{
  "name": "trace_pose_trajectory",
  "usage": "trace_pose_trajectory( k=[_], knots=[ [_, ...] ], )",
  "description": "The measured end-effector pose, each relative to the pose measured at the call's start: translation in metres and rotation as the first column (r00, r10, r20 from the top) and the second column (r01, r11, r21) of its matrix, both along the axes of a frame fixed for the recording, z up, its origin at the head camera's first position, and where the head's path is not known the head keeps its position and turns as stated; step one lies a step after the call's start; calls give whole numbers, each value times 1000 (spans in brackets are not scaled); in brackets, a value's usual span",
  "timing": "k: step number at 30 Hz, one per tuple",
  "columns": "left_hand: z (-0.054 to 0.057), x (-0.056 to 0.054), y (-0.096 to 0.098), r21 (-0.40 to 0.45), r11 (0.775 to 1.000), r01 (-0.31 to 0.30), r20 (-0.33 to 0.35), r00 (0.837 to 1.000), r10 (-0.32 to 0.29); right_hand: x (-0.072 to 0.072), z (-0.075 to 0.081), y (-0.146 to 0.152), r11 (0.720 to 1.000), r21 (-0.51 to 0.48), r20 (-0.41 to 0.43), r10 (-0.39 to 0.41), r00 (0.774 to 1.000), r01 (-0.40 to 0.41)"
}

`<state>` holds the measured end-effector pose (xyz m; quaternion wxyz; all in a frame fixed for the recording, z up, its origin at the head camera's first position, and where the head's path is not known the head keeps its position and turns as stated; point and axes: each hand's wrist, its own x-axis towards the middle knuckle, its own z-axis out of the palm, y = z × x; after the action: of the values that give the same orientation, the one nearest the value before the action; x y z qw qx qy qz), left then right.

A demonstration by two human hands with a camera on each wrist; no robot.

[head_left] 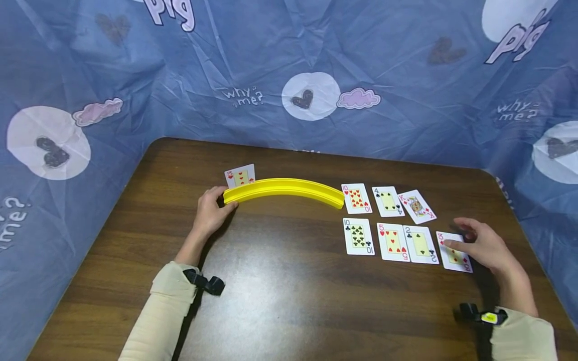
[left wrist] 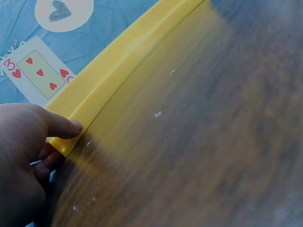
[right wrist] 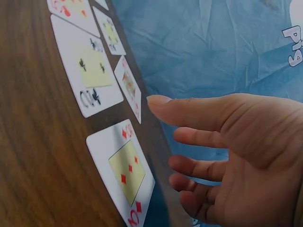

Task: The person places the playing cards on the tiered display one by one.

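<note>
rack point(head_left: 284, 186), yellow, sits pinched in our left hand point(head_left: 210, 208); our loose-fingered right hand point(head_left: 489, 245) hovers near three of diamonds point(head_left: 455, 258).

Strip point(head_left: 283, 186) on table point(head_left: 289, 296), two card rows point(head_left: 412, 241) to its right, one card point(head_left: 240, 175) behind its left end

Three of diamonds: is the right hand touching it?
Apart: the right wrist view shows a clear gap between the right hand and the three of diamonds.
</note>
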<state>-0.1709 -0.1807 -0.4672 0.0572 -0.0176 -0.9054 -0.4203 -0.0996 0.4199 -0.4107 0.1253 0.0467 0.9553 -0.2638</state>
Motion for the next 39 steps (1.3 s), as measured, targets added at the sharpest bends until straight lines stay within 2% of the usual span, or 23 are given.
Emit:
trace_pose_trajectory(
  k=[5, 9, 15, 24, 33, 39],
  knots=[
    [0, 0, 0, -3, 1000, 2, 1, 1000, -2, 4, -5, 4, 997, 21, -26, 68, 997, -68],
    [-1, -1, 0, -3, 1000, -2, 12, 1000, 2, 7, -9, 7, 995, 36, -29, 91, 995, -90],
    [-1, -1, 0, 1, 1000, -2, 15, 1000, 2, 15, -12, 9, 995, 58, 28, 81, 996, -83],
    [-1, -1, -1, 1, 1000, -2, 7, 1000, 2, 19, -17, 9, 990, 102, 49, 92, 995, -97],
    [0, -1, -1, 10, 1000, -2, 7, 1000, 1, 24, -23, 9, 993, 72, -19, 97, 995, -95],
    [0, 0, 0, 6, 1000, 2, -1, 1000, -2, 26, -27, 9, 997, 49, -37, 67, 997, -65]
  ],
)
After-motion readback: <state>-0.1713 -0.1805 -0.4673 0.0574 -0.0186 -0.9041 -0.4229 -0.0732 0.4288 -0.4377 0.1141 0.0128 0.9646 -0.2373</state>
